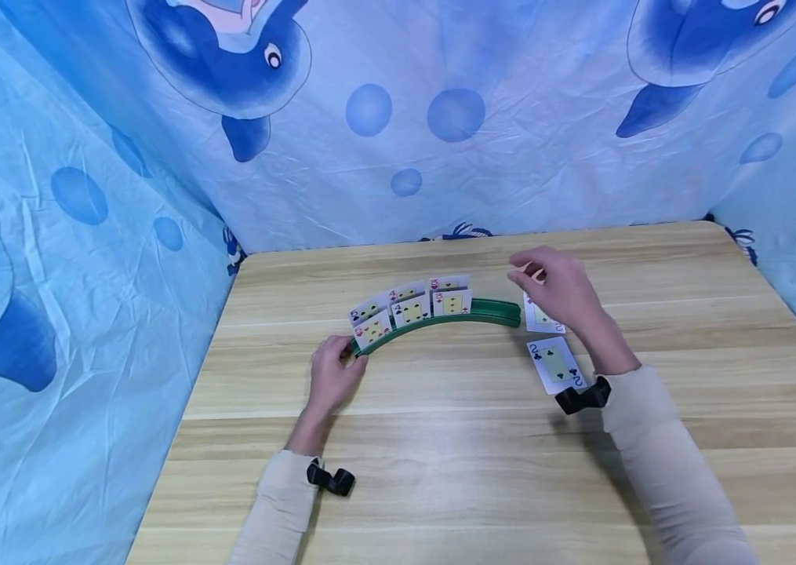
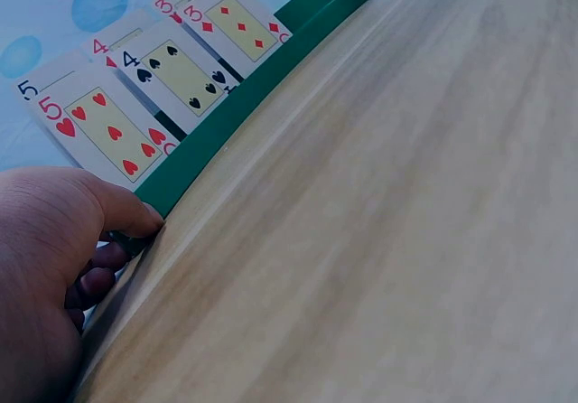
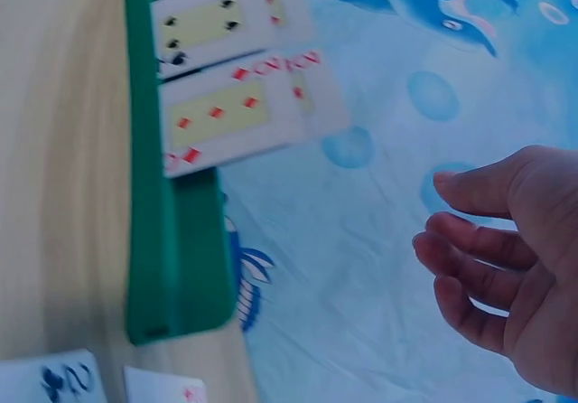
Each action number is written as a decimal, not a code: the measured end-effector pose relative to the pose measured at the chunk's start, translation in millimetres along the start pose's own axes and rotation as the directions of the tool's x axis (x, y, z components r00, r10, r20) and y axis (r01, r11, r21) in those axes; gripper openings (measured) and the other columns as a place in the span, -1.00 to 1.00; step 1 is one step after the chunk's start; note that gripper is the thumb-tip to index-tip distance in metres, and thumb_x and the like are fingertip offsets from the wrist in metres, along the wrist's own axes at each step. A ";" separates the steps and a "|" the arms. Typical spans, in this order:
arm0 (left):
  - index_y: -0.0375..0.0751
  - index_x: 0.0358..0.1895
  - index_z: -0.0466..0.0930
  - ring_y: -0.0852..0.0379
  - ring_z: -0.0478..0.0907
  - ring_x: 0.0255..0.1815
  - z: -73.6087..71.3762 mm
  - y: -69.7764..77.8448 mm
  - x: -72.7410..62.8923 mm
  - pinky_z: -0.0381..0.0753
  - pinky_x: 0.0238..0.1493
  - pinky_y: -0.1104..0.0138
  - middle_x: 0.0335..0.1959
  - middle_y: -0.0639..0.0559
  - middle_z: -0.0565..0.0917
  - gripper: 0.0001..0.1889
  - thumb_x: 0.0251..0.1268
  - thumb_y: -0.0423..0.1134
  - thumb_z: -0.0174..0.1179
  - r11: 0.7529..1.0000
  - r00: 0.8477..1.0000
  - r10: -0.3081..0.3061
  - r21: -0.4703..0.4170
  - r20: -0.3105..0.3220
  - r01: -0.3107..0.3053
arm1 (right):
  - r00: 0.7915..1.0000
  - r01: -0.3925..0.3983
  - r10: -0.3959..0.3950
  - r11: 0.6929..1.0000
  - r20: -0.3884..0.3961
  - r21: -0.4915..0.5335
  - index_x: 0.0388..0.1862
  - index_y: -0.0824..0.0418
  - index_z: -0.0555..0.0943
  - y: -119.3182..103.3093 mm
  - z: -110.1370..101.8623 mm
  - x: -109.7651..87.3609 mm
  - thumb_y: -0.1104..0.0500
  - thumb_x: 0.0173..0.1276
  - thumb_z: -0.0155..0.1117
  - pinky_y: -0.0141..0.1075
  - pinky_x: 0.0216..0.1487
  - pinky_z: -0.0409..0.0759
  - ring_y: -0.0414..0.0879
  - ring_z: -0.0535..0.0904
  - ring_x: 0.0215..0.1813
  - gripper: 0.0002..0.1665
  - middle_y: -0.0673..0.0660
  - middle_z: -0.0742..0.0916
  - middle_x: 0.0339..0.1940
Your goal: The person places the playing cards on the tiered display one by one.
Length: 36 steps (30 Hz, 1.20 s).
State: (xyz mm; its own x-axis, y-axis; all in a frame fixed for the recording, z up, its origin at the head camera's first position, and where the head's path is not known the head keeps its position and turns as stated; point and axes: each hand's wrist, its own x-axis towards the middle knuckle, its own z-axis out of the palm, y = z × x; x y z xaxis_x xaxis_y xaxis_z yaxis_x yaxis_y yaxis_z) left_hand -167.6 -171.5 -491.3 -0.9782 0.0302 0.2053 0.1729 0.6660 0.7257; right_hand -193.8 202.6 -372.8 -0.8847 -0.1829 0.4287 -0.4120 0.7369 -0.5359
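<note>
A curved green card holder (image 1: 499,311) stands on the table with pairs of playing cards upright in it. Its front row shows a five of hearts (image 2: 113,132), a four of spades (image 2: 176,73) and a three of diamonds (image 3: 226,114); each has another card partly showing behind. At the holder's left end, my left hand (image 1: 333,375) pinches it between thumb and fingers. My right hand (image 1: 560,286) hovers beyond the holder's right end, holding nothing, fingers loosely bent. Below it lie a two of clubs (image 1: 554,365) and a partly covered card (image 1: 539,320) with a red mark.
Light wood-grain tabletop (image 1: 440,455) extends toward me and to both sides. Blue dolphin-print cloth (image 1: 341,188) hangs behind the table's far edge and along the left and right sides. Black straps (image 1: 332,479) sit on both wrists.
</note>
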 end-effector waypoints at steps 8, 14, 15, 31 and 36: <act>-0.40 0.01 0.66 -0.17 0.56 -0.08 0.0 -0.6 -0.9 0.45 0.13 -0.01 -0.09 -0.25 0.69 -0.62 0.10 -0.32 0.38 1.000 1.000 0.001 0.000 0.003 -0.001 | 0.994 -0.106 0.106 0.994 -0.005 -0.017 0.06 0.37 0.65 12.6 -20.9 -2.8 0.27 0.36 0.33 0.10 -0.09 0.67 0.20 0.69 -0.10 -0.68 0.36 0.74 0.02; -0.38 0.01 0.65 -0.17 0.57 -0.08 -0.5 -0.5 -0.1 0.39 0.22 -0.08 -0.09 -0.24 0.69 -0.62 0.10 -0.31 0.37 1.000 1.000 0.006 0.010 0.000 -0.006 | 0.993 -0.117 0.117 0.993 0.011 -0.029 0.05 0.39 0.66 28.0 -21.1 -7.0 0.29 0.31 0.37 0.11 -0.10 0.68 0.24 0.71 -0.08 -0.66 0.39 0.75 0.01; -0.38 0.01 0.65 -0.17 0.57 -0.08 -0.4 -0.3 -0.2 0.38 0.22 -0.09 -0.10 -0.24 0.69 -0.62 0.10 -0.30 0.37 1.000 1.000 0.010 0.012 -0.004 -0.010 | 0.993 -0.119 0.120 0.992 0.022 -0.033 0.05 0.40 0.65 30.7 -20.4 -8.2 0.29 0.31 0.37 0.12 -0.09 0.67 0.25 0.71 -0.07 -0.65 0.39 0.75 0.02; -0.38 -0.01 0.66 -0.16 0.56 -0.09 1.7 -2.3 -0.2 0.35 0.23 -0.10 -0.12 -0.23 0.69 -0.63 0.08 -0.32 0.38 1.000 1.000 0.017 0.016 -0.017 -0.017 | 0.921 -0.286 0.296 0.955 0.252 -0.077 0.27 0.34 0.51 62.2 0.2 -24.0 0.06 0.34 0.38 0.18 0.11 0.49 0.32 0.47 0.22 -0.39 0.41 0.50 0.35; -0.37 -0.01 0.66 -0.16 0.56 -0.08 1.2 -1.6 -0.3 0.36 0.22 -0.09 -0.12 -0.23 0.70 -0.64 0.09 -0.33 0.38 1.000 1.000 0.011 0.017 -0.010 -0.010 | 0.885 -0.317 0.329 0.944 0.330 -0.093 0.33 0.34 0.44 71.8 6.7 -26.2 0.03 0.34 0.37 0.24 0.20 0.44 0.34 0.40 0.28 -0.32 0.46 0.41 0.40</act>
State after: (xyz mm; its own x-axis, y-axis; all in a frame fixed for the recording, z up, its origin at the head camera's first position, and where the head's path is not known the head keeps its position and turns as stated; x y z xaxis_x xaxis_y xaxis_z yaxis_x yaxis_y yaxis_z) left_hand -167.8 -171.7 -493.3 -0.9751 0.0298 0.2196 0.1812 0.6780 0.7124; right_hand -201.7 255.9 -427.4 -0.9903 -0.1337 -0.0370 -0.0884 0.8141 -0.5740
